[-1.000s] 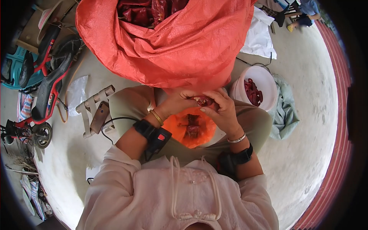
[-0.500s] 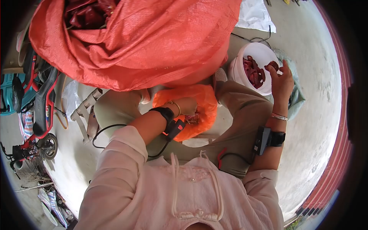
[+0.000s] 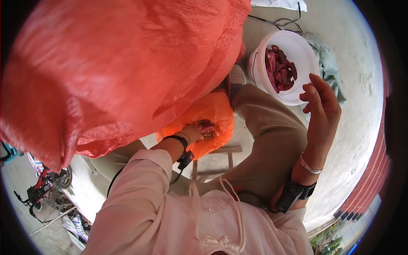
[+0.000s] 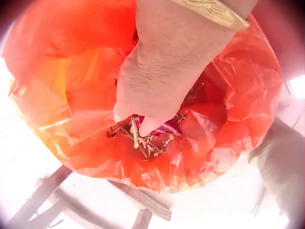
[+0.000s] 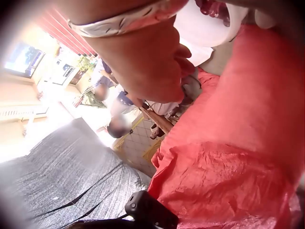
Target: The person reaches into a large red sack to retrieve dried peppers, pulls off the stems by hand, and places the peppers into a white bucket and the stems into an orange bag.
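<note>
My left hand [image 3: 194,131] reaches down into an orange plastic bag [image 3: 223,112] between the legs. In the left wrist view its fingers pinch a dried red chili [image 4: 167,128], which shows on both sides of a fingertip, among thin dry stems [image 4: 148,145]. The other fingers are hidden behind the hand. My right hand [image 3: 322,104] is raised beside the white bucket [image 3: 304,51], fingers loosely bent with nothing between them. Inside that bucket lie several dark red chili pieces [image 3: 280,70].
A large red woven sack [image 3: 140,63] bulges across the front left, close to the left arm. Greenish cloth [image 3: 327,63] lies behind the bucket. A low wooden frame [image 3: 216,161] stands below the bag. A black cable [image 3: 280,21] runs along the floor.
Both hands were together at a chili; they parted, the left going down into the orange bag. The right carried a chili piece to the bucket, let it go and drew back. The view shifted right.
</note>
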A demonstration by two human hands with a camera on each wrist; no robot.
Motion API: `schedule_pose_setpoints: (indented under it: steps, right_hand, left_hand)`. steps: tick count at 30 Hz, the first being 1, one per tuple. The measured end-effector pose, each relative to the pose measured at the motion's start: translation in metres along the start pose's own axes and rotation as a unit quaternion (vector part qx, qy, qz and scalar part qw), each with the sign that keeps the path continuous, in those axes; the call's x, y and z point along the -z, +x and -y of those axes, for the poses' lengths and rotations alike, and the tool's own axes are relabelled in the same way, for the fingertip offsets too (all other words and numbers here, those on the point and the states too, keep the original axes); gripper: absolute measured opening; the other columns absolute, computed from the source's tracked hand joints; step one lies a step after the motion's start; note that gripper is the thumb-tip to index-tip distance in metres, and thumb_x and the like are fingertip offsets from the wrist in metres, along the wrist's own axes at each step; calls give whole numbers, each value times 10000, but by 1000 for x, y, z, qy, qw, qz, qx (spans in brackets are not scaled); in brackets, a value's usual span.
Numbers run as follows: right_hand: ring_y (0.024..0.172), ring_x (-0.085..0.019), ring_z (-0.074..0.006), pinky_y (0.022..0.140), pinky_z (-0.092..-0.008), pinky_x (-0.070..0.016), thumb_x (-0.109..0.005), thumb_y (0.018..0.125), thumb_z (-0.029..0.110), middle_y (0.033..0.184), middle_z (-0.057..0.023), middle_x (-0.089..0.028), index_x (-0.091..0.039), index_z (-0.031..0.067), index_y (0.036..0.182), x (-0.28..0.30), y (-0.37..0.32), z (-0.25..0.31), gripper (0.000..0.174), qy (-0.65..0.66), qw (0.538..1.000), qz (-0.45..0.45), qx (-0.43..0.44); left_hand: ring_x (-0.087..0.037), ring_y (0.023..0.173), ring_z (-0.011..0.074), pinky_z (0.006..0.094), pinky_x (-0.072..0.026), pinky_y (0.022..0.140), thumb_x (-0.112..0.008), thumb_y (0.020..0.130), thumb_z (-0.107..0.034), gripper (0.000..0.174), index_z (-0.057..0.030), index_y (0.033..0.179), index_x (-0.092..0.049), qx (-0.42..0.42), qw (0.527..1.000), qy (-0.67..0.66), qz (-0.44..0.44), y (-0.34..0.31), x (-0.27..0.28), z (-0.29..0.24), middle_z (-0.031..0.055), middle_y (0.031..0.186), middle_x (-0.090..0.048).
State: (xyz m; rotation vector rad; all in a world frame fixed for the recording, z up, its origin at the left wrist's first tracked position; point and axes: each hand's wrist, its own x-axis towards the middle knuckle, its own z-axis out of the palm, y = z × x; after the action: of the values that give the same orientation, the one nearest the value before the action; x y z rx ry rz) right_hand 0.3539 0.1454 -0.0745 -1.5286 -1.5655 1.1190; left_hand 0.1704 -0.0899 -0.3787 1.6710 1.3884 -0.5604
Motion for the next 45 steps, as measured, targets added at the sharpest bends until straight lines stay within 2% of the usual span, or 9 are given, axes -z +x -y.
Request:
schedule_pose_setpoints:
  steps: [6, 12, 21, 24, 30, 31, 36, 40, 45]
  right_hand:
    - [743, -520, -56, 643, -170, -415, -630, 797, 94, 841, -14, -582, -575, -10, 1046, 0, -4, 1, 276, 51, 998, 45, -6]
    - [715, -513, -56, 652, -175, -409, -626, 781, 37, 790, -9, -566, -575, -26, 1015, -6, -15, 10, 248, 110, 987, 117, 12]
    - [626, -547, -98, 577, -228, -434, -627, 739, 35, 676, -66, -589, -595, -38, 926, -18, -21, 11, 204, 23, 983, 149, 103]
    - [618, -585, -191, 581, -279, -449, -623, 718, 71, 676, -125, -595, -603, -21, 895, -22, -21, 4, 201, -58, 970, 178, 155]
    - [709, -589, -316, 622, -357, -451, -609, 711, 119, 745, -156, -606, -610, 12, 843, -34, -28, 0, 170, -140, 927, 205, 280]
    - [665, -599, -218, 615, -279, -454, -626, 723, 49, 725, -121, -608, -608, 2, 883, -37, -31, -1, 168, -150, 914, 216, 309]
    - [801, -574, -298, 668, -363, -465, -614, 692, 110, 859, -104, -588, -597, 71, 921, -58, -88, 31, 234, -148, 835, 321, 423]
    - [821, -558, -278, 652, -361, -465, -634, 659, 103, 889, -69, -549, -582, 112, 958, -91, -121, 17, 304, -117, 778, 309, 535]
    - [710, -573, -279, 605, -349, -469, -641, 675, 99, 769, -90, -566, -608, 84, 897, -110, -132, 7, 224, -144, 824, 273, 476]
  left_hand:
    - [-464, 1015, 333, 405, -474, 760, -548, 766, -249, 306, -221, 1069, -581, -42, 994, 85, 61, 5, -3, -4, 120, 1189, -410]
    - [-512, 981, 308, 412, -472, 776, -623, 710, -220, 294, -111, 983, -626, -41, 999, -8, -7, 9, -16, 1, 120, 1105, -482]
    - [-614, 635, 269, 374, -487, 595, -637, 694, -197, 131, -73, 704, -676, -126, 987, -81, -57, 12, 26, 9, 105, 687, -635]
    - [-621, 664, 190, 312, -498, 605, -627, 759, -213, 196, -21, 775, -664, 46, 845, -531, 37, -33, 80, -12, 92, 724, -637]
    - [-610, 808, 157, 284, -501, 734, -508, 876, -197, 285, 20, 1055, -553, -54, 728, -684, -3, -139, 154, -44, 79, 924, -617]
    - [-606, 810, 157, 296, -496, 748, -511, 870, -192, 278, 10, 1056, -555, -73, 693, -717, -24, -157, 161, -46, 78, 935, -613]
    - [-609, 820, 179, 343, -494, 775, -506, 851, -136, 247, -12, 1057, -562, -189, 541, -809, -132, -212, 152, -32, 87, 960, -610]
    - [-610, 820, 173, 338, -498, 766, -506, 814, -65, 264, -15, 1070, -551, -246, 489, -824, -149, -207, 127, -12, 76, 936, -611]
    - [-602, 815, 137, 302, -491, 764, -519, 790, -28, 286, -38, 1074, -558, -252, 517, -803, -156, -215, 130, -21, 42, 912, -609]
